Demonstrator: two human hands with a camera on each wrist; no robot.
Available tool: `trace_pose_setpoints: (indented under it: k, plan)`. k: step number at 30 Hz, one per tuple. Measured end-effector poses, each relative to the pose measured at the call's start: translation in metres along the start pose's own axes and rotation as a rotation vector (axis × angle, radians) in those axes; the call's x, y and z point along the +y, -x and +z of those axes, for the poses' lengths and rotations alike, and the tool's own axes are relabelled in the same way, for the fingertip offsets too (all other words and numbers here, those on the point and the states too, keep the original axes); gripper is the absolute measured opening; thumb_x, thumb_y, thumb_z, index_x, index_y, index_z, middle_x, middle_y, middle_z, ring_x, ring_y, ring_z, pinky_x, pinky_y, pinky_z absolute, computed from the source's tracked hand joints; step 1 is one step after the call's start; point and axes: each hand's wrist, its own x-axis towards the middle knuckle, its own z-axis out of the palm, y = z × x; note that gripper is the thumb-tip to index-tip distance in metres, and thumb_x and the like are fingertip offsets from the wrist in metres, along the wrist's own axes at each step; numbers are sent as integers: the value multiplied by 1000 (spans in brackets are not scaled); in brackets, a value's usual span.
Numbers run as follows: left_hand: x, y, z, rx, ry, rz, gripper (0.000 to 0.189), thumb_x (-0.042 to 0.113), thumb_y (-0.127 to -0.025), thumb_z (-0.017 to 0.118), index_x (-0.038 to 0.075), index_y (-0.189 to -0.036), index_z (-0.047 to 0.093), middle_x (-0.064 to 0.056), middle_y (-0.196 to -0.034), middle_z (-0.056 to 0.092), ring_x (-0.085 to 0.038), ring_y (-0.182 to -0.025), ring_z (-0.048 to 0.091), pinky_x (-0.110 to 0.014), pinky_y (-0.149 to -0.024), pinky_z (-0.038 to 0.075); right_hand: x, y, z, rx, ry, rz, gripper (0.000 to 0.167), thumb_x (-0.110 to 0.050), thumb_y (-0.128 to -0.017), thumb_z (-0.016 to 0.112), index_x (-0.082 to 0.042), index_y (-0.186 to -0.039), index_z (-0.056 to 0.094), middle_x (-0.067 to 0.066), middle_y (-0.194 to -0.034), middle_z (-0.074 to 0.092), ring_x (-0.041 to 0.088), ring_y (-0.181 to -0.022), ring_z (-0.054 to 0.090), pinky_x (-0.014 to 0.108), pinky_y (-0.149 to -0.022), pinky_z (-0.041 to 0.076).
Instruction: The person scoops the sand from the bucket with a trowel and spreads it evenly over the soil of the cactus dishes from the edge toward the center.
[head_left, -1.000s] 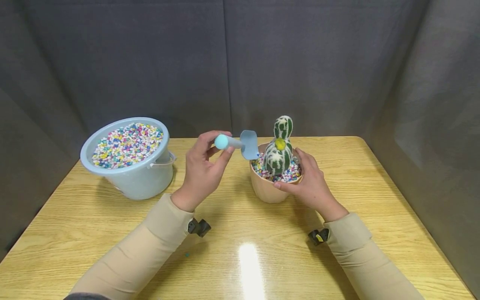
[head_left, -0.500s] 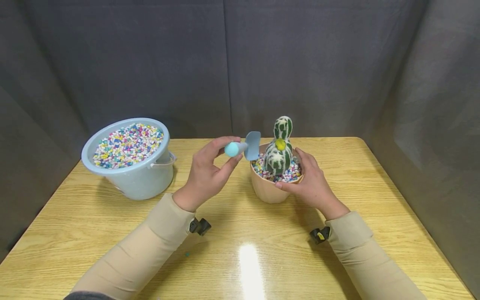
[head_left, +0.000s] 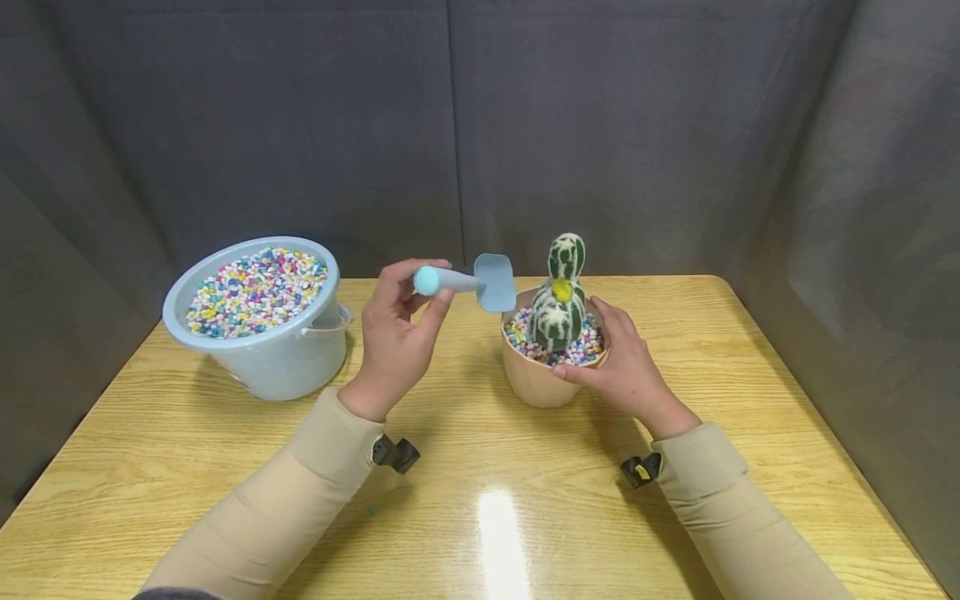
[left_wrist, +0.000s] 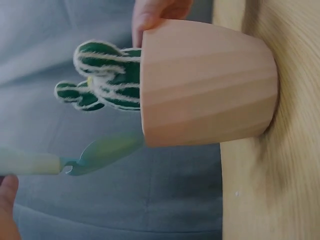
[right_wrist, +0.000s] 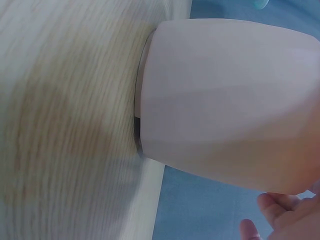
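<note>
My left hand pinches the handle of a small blue trowel between thumb and fingers. The trowel's flat blade shows no pebbles on it and hangs at the left rim of a peach flowerpot. In the left wrist view, the blade tip of the trowel is right at the pot's rim. Colourful pebbles surround a green and white toy cactus with a yellow flower, upright in the pot. My right hand grips the pot's right side, thumb at the front rim; its other fingers are partly hidden.
A light blue bucket filled with multicoloured pebbles stands at the left of the wooden table, its handle hanging down on the right. One tiny teal pebble lies near my left forearm. Dark grey curtains enclose the back and sides.
The trowel first tilted rightward over the pot's rim, then swung back left and slightly up, its blade now facing flatter. My right hand and the pot have stayed in place.
</note>
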Motion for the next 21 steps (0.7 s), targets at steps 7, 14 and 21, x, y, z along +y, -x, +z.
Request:
trace_pose_setpoints:
  k: [7, 14, 21]
  plan:
    - [-1, -2, -14, 270, 313, -289, 24, -13, -99, 58, 0, -117, 50, -12, -116, 66, -17, -110, 67, -33, -99, 56, 2, 0, 1, 2, -3, -7, 110, -32, -79, 92, 0, -160, 25, 27, -159, 28, 50, -143, 31, 70, -117, 24]
    - [0, -1, -25, 420, 438, -426, 22, -9, -101, 56, 6, -116, 50, -10, -112, 67, -22, -108, 67, -39, -100, 56, 1, 1, 0, 3, 0, -8, 109, -31, -79, 91, 1, -160, 25, 27, -159, 29, 51, -143, 31, 69, -117, 25]
    - [-1, -5, -33, 499, 476, -471, 19, -6, -102, 57, 8, -114, 50, -12, -110, 67, -23, -105, 68, -38, -97, 58, -2, 1, 0, 3, -7, -5, 109, -30, -80, 91, 2, -160, 23, 29, -158, 29, 51, -143, 30, 68, -117, 25]
